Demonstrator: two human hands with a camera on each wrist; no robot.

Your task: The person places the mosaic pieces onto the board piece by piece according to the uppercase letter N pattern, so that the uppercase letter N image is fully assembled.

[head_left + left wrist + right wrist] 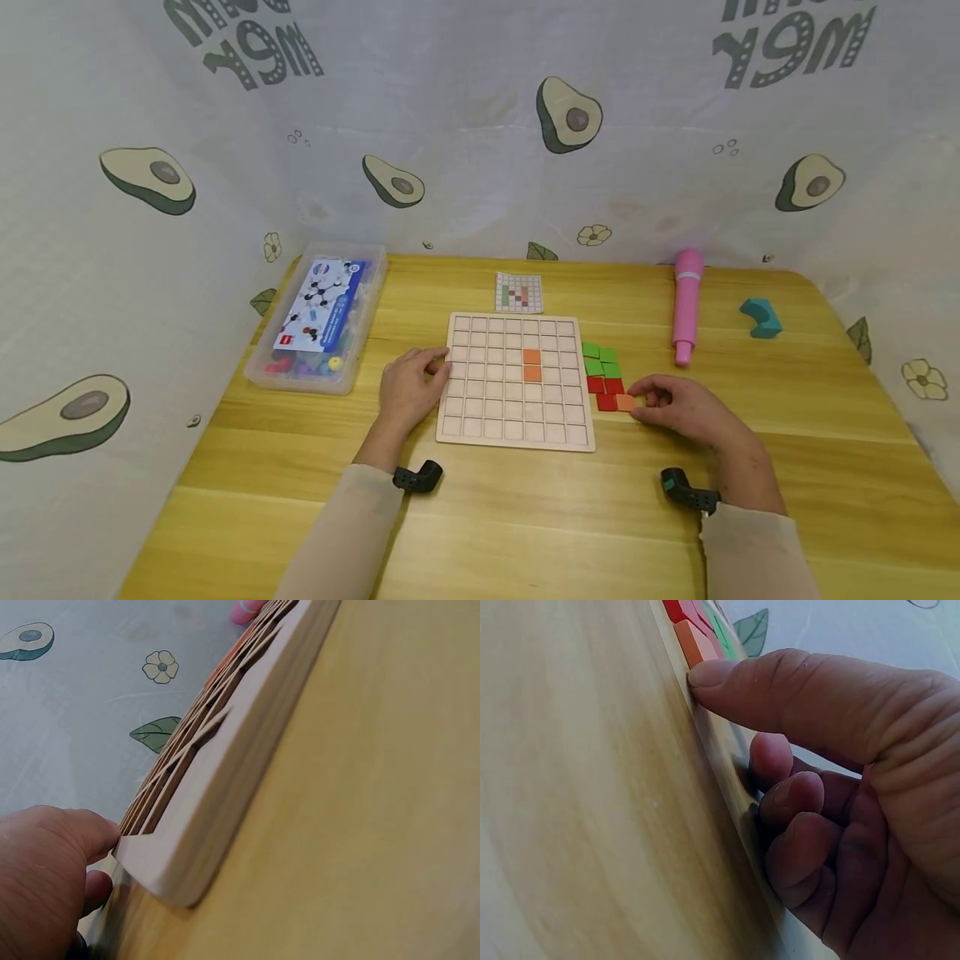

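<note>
Wooden table (525, 517) carrying a gridded board (516, 382), two orange tiles (532, 365) seated in its cells. Left hand (408, 390): relaxed fingers (56, 847) rest against the board's left edge, apparently steadying it. Right hand (686, 408): thumb tip (709, 673) touches a loose orange tile (626, 402) and the other fingers curl beneath; whether it is pinched cannot be told. Beyond the fingertips lie red tiles (606, 386) and green tiles (601, 358), sorted by colour within reach.

Left hand (408, 390) is lying palm down, fingers loosely bent, thumb pointing forward. Right hand (686, 408) is resting knuckles up, thumb extended, other fingers (791, 799) curling under the palm. Both forearms are reaching forward in pale sleeves, slightly converging.
</note>
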